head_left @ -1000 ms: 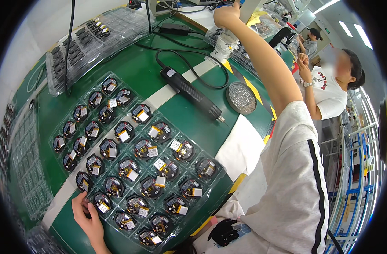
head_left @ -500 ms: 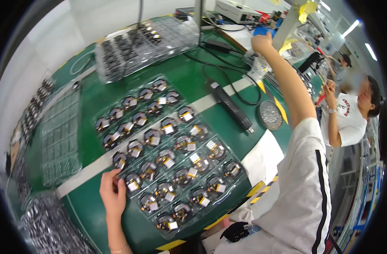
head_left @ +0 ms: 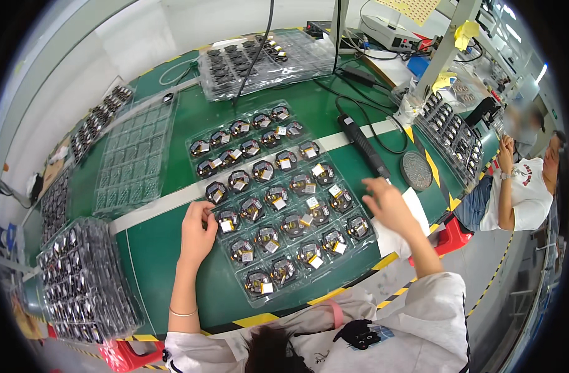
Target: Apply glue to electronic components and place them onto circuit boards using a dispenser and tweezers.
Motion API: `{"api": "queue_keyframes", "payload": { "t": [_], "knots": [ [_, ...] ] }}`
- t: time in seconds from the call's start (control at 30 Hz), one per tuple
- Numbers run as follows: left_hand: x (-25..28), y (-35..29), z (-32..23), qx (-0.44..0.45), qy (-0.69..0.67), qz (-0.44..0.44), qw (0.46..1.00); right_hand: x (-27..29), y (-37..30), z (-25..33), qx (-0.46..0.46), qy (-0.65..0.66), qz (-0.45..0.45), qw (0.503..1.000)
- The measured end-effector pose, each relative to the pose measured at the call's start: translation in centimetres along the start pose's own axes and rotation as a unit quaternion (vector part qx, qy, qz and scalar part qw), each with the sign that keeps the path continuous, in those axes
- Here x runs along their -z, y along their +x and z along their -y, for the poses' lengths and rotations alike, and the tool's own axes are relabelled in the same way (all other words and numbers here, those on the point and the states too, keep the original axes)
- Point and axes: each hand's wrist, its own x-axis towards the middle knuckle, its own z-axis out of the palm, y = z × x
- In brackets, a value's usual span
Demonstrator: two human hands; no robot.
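A clear plastic tray [head_left: 237,275] lies on the green bench, its pockets filled with round black electronic modules [head_left: 275,198] bearing small whitish-silver blocks. My left hand [head_left: 198,235] is at the tray's left edge, its fingers curled in beside a module; what they hold, if anything, is hidden. To the right of the tray my right hand [head_left: 391,205] hovers with fingers apart, nothing visible in them. Just beyond it lies a black electric screwdriver [head_left: 363,145], its tip close to my fingers. A round dish of small metal pieces [head_left: 416,171] sits right of the screwdriver.
White paper [head_left: 415,208] lies under my right forearm. Stacked filled trays [head_left: 88,280] stand at the left; a tray with unfilled pockets [head_left: 135,149] lies behind them. More trays [head_left: 265,68] are stacked at the back. Cables cross the bench toward a metal post [head_left: 446,53]. A co-worker [head_left: 514,186] sits at the right.
My right hand has come back from the blue object at the far right to beside the tray. My left hand stays at the tray's left edge. The view has shifted.
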Motion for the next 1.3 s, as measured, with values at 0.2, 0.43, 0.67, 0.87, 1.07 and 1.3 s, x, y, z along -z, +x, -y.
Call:
{"api": "queue_keyframes", "payload": {
  "t": [0.2, 0.43, 0.67, 0.87, 1.07, 1.3],
  "knots": [
    [0.9, 0.3, -1.1, 0.033, 0.026, 0.024, 0.999, -2.1, -0.8, 1.1, 0.002, 0.074, -0.005, 0.997],
    [1.3, 0.3, -3.6, 0.09, 0.098, 0.016, 0.991, -1.4, -0.3, 1.0, 0.002, 0.12, 0.038, 0.992],
    [1.0, -6.1, -9.0, 0.135, 0.068, 0.023, 0.988, -0.8, 5.3, -1.1, 0.031, -0.008, 0.036, 0.999],
    [-2.1, -10.9, -12.7, 0.198, 0.076, -0.043, 0.976, -2.3, 11.9, -1.6, 0.09, -0.025, 0.099, 0.991],
    [-3.7, -12.7, -15.1, 0.149, 0.087, -0.022, 0.985, -6.8, 19.1, 0.3, 0.169, -0.038, 0.095, 0.98],
    [-4.7, -13.3, -11.0, 0.025, 0.103, -0.014, 0.994, -5.4, 14.8, 2.5, 0.187, -0.127, -0.097, 0.969]
  ]
}}
